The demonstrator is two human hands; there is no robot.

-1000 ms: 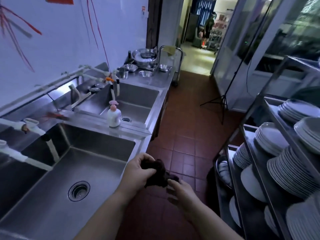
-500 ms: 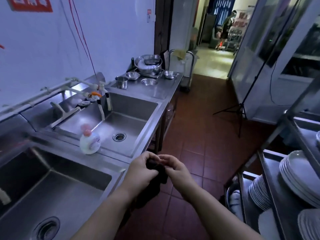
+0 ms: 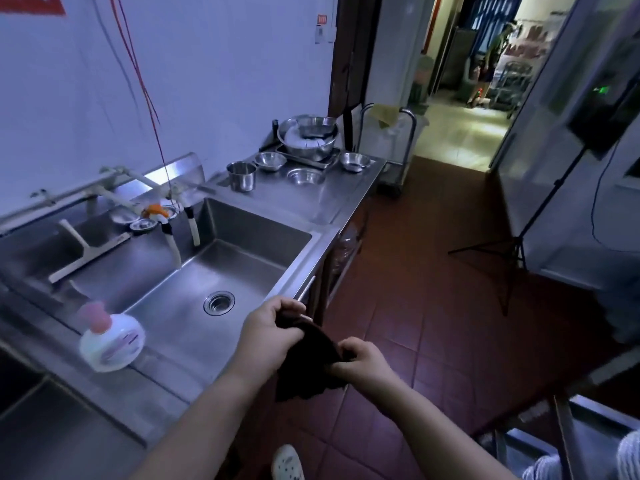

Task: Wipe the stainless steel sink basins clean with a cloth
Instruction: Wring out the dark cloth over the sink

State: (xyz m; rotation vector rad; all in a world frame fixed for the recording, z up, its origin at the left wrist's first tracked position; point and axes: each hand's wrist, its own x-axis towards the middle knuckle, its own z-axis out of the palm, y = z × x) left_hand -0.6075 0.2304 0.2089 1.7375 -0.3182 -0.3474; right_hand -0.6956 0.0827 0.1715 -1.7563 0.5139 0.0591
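Cloth (image 3: 313, 362), dark: gripped by curled fingers of left hand (image 3: 268, 336) and right hand (image 3: 362, 363), held beside basin (image 3: 214, 278) front rim; soap bottle (image 3: 110, 339) on divider.

A white soap bottle (image 3: 111, 342) with a pink pump stands on the steel ledge at the basin's near-left corner. On the counter (image 3: 332, 197) at the far end sit a steel cup (image 3: 241, 176), three small bowls (image 3: 270, 160) and a large bowl (image 3: 307, 136) on a tray near the wall corner. A tripod (image 3: 518, 243) stands on the red tiled floor (image 3: 433, 306), well apart from the counter. A white shoe (image 3: 287, 463) shows at the bottom edge.
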